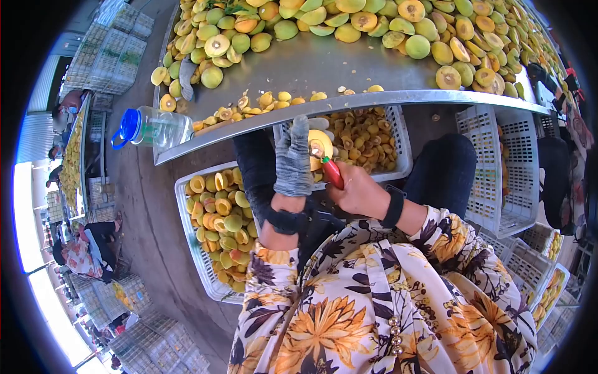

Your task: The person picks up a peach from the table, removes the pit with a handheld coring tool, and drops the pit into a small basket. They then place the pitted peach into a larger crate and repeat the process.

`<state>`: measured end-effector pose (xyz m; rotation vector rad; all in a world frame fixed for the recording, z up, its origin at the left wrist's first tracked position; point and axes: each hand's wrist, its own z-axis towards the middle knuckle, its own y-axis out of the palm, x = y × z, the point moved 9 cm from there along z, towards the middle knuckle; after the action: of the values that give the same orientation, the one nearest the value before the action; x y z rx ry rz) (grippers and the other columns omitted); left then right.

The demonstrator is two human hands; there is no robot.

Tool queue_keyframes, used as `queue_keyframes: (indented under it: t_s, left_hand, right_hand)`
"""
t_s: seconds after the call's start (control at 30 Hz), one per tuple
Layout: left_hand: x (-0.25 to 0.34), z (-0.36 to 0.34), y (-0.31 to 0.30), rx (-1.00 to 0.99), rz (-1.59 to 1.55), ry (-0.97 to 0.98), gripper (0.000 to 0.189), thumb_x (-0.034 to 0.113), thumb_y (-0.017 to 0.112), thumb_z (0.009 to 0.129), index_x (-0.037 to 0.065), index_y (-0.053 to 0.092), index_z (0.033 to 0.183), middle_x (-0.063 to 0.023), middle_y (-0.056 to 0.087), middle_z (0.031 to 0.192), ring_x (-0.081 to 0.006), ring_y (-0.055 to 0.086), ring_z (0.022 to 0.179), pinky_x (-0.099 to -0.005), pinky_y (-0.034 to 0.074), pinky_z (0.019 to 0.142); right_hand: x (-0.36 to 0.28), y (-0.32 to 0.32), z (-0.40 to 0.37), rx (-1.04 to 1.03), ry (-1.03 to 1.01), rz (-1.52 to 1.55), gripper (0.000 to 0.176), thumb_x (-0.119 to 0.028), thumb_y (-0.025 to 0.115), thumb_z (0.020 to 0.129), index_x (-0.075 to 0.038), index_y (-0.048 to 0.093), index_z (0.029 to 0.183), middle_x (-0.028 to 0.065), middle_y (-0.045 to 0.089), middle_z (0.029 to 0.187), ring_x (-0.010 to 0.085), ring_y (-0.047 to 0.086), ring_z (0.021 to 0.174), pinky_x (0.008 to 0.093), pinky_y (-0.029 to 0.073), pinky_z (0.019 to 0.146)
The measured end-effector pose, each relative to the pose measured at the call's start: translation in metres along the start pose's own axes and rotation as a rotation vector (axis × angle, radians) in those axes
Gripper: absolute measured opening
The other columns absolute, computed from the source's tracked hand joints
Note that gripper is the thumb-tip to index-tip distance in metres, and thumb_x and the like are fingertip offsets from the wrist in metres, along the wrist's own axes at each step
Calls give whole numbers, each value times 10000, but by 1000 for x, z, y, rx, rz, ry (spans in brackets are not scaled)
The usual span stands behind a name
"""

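Observation:
My left hand (293, 163), in a grey knitted glove, holds a cut peach half (321, 142) with its yellow inside facing up. In my bare right hand (360, 192) is a pitting knife with a red handle (333, 173). Its working end meets the flesh near the middle of the half; the blade's shape is too small to tell. Both hands are just below the metal table's front edge, over a white crate (405, 149) of yellow peach scraps. To the left, another white crate (215, 287) holds hollowed peach halves (227, 215).
Many peach halves (349, 22) are heaped on the metal table (293, 65). A water bottle with a blue lid (163, 126) lies at its left corner, near a grey glove (186, 78). White crates (520, 168) stand at right. Other people (90, 252) sit farther left.

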<state>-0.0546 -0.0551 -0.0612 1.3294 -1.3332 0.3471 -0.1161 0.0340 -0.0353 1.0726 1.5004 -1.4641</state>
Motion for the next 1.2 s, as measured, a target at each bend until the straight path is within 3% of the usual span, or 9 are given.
queue_keyframes:
  t_s: [0.2,0.43,0.7,0.77,0.83,0.9,1.0,1.07,1.2]
  left_hand:
    - [9,-6,6,-63,74,166,576,513,417,877,36,442,1198,-134,598,926,-194,607,764,-286,539,644]
    - [9,-24,7,-222,120,-273,609,514,449,861,-44,523,1092,-148,605,968,-227,623,802,-298,516,757]
    - [15,-18,4,105,-64,117,329,302,601,838,-12,601,938,-100,636,826,-180,623,688,-285,520,632]
    - [11,-17,2,124,-60,109,336,320,600,837,-6,599,915,-101,636,820,-186,626,678,-280,524,586]
    - [11,-20,0,118,3,144,351,345,600,833,1,592,903,-101,635,809,-190,626,666,-267,523,540]
    - [15,-19,-3,131,60,186,368,361,601,829,1,593,905,-103,635,804,-191,623,642,-266,524,515]
    - [15,-17,-5,131,31,109,429,416,587,823,-5,597,901,-110,632,789,-189,620,628,-277,527,533]
    - [-8,-7,-14,44,10,-165,630,572,435,839,-34,597,897,-137,631,768,-208,619,636,-295,534,582]
    - [-1,-12,-5,-102,107,-294,719,634,399,815,-51,574,939,-140,628,762,-229,623,670,-320,536,643]
  right_hand:
    - [3,17,-7,-177,391,599,110,-8,495,748,-21,461,852,13,476,545,79,445,366,239,347,340]
    - [-1,-4,0,-186,12,-34,208,-92,586,738,-4,503,907,189,544,611,367,562,592,390,451,570]
    - [-3,1,-4,-18,29,-45,164,-27,542,702,10,470,845,200,521,593,378,552,562,396,441,532]
    - [-16,2,-6,85,-81,12,113,-8,498,725,-5,437,820,134,476,527,275,512,436,346,430,447]
    - [-8,27,-17,-250,395,585,87,-10,470,755,-27,422,826,50,439,515,137,451,375,279,391,374]
    - [-9,29,-17,-264,407,646,85,-25,463,772,-43,415,840,8,441,533,61,436,371,227,353,331]
    - [1,29,-15,-239,408,526,95,-21,480,761,-38,426,838,31,453,533,113,481,407,274,391,383]
    - [0,15,-6,-56,-17,15,95,-28,504,752,-32,443,824,42,471,545,159,525,472,321,416,454]
    - [5,15,-4,-165,75,-3,94,-32,522,744,-27,456,810,49,492,561,200,551,529,354,423,511]
